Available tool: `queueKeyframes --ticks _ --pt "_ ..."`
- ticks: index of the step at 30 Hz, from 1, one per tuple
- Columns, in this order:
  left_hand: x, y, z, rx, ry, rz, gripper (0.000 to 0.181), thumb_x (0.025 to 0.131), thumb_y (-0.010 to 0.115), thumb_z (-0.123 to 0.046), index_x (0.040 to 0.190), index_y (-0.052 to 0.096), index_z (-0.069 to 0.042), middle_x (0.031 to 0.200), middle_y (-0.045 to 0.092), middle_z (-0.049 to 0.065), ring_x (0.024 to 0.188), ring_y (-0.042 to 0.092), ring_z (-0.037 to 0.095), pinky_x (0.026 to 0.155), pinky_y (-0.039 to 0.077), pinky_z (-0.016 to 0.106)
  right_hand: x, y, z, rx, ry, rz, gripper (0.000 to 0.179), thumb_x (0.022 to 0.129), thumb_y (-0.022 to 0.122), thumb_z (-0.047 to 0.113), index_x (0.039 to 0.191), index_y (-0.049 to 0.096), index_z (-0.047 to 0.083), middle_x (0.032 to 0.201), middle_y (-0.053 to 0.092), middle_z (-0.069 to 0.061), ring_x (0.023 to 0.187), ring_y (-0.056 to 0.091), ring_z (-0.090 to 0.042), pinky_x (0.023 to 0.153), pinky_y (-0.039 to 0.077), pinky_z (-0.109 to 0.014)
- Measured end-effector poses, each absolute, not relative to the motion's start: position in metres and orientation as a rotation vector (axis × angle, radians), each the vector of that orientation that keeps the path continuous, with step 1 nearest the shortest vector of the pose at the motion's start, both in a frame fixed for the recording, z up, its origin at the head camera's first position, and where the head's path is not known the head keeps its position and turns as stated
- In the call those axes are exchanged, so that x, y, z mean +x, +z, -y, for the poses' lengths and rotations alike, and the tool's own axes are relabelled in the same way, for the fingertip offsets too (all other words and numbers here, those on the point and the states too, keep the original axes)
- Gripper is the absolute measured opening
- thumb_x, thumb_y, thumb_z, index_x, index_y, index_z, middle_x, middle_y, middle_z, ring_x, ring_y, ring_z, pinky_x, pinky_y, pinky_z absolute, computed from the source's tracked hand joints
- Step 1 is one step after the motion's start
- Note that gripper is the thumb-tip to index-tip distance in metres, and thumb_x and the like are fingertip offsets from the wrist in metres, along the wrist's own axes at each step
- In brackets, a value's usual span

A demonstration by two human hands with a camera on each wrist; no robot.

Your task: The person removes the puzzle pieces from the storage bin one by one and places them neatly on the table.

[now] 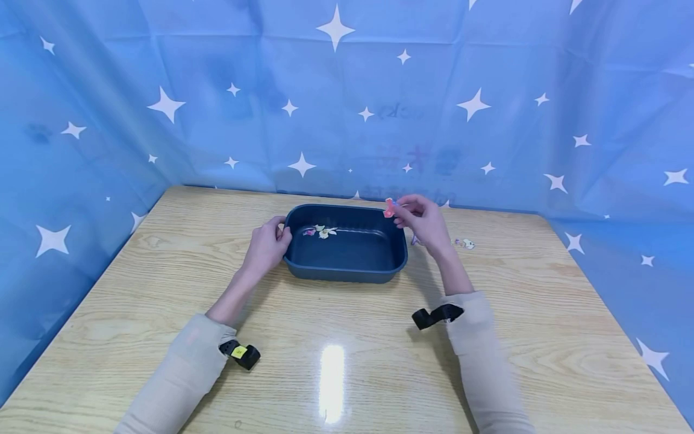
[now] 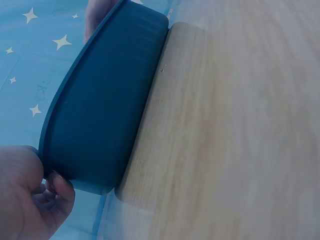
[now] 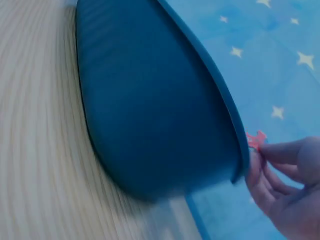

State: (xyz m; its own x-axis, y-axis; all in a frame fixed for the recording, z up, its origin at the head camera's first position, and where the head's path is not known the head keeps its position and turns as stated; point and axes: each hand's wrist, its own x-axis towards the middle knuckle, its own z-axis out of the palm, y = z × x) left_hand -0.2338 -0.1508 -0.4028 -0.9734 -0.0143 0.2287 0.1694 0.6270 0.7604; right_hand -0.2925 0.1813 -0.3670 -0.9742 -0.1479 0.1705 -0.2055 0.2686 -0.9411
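A dark blue rectangular basin (image 1: 340, 276) stands on the wooden table. My left hand (image 1: 264, 246) grips its left end, with thumb and fingers at the rim, as the left wrist view (image 2: 30, 192) also shows. Between the thumb and fingers of my right hand (image 1: 427, 228), a small flat pink cutout (image 1: 388, 208) is pinched above the basin's right back rim. In the right wrist view the pink cutout (image 3: 256, 140) shows just past the rim. Several small pale and pink cutouts (image 1: 325, 232) lie inside the basin, toward its back left.
A few small cutouts (image 1: 468, 244) lie on the table (image 1: 520, 313) right of the basin, partly behind my right hand. A blue curtain (image 1: 260, 72) with white stars hangs behind and beside the table. Black cameras (image 1: 438, 314) are strapped at both wrists.
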Motion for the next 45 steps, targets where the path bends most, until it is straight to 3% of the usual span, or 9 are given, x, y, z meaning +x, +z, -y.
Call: queueKeyframes --ticks 9,14,21,28,33,45 --pt "-0.233 -0.404 0.152 -0.129 -1.262 2.63 0.037 0.101 0.05 -0.011 0.131 0.059 0.008 0.065 0.046 0.002 0.055 0.046 0.019 0.057 0.039 0.032 -0.287 -0.367 -0.232 0.253 1.783 2.509 0.034 0.101 0.062 0.012 0.127 0.059 -0.01 0.103 0.066 -0.022 0.075 0.067 -0.01 0.076 0.057 -0.027" --pt "-0.233 -0.404 0.152 -0.123 -1.259 2.631 0.037 0.101 0.05 -0.011 0.131 0.059 0.008 0.065 0.046 0.002 0.055 0.046 0.019 0.057 0.039 0.032 -0.285 -0.369 -0.26 0.197 1.758 2.501 0.038 0.1 0.063 0.014 0.129 0.06 -0.01 0.097 0.071 -0.007 0.074 0.066 -0.006 0.072 0.056 -0.022" --pt "-0.233 -0.403 0.151 -0.127 -1.265 2.632 0.037 0.101 0.05 -0.011 0.132 0.059 0.006 0.066 0.047 0.003 0.054 0.045 0.019 0.055 0.039 0.032 -0.282 -0.378 -0.301 0.049 1.597 2.6 0.043 0.101 0.064 0.026 0.133 0.061 -0.002 0.094 0.07 0.007 0.08 0.068 -0.009 0.075 0.056 -0.025" --pt "-0.235 -0.404 0.15 -0.132 -1.261 2.632 0.036 0.101 0.05 -0.011 0.132 0.059 0.006 0.065 0.045 0.002 0.054 0.045 0.019 0.055 0.038 0.033 -0.281 -0.386 -0.331 -0.095 1.548 2.646 0.043 0.1 0.065 0.022 0.129 0.057 -0.009 0.088 0.068 0.01 0.077 0.069 -0.006 0.077 0.057 -0.026" --pt "-0.235 -0.403 0.149 -0.124 -1.269 2.644 0.037 0.102 0.049 -0.011 0.134 0.058 0.006 0.065 0.045 0.002 0.054 0.045 0.019 0.055 0.038 0.032 -0.281 -0.391 -0.348 -0.239 1.479 2.715 0.044 0.099 0.066 0.023 0.126 0.055 -0.01 0.081 0.066 0.011 0.072 0.069 -0.003 0.071 0.057 -0.023" --pt "-0.233 -0.402 0.15 -0.116 -1.271 2.637 0.036 0.102 0.05 -0.011 0.132 0.059 0.005 0.066 0.045 0.002 0.055 0.045 0.02 0.056 0.039 0.033 -0.283 -0.403 -0.368 -0.422 1.382 2.797 0.043 0.1 0.064 0.018 0.125 0.058 -0.016 0.074 0.07 0.004 0.064 0.065 0.002 0.064 0.055 -0.02"
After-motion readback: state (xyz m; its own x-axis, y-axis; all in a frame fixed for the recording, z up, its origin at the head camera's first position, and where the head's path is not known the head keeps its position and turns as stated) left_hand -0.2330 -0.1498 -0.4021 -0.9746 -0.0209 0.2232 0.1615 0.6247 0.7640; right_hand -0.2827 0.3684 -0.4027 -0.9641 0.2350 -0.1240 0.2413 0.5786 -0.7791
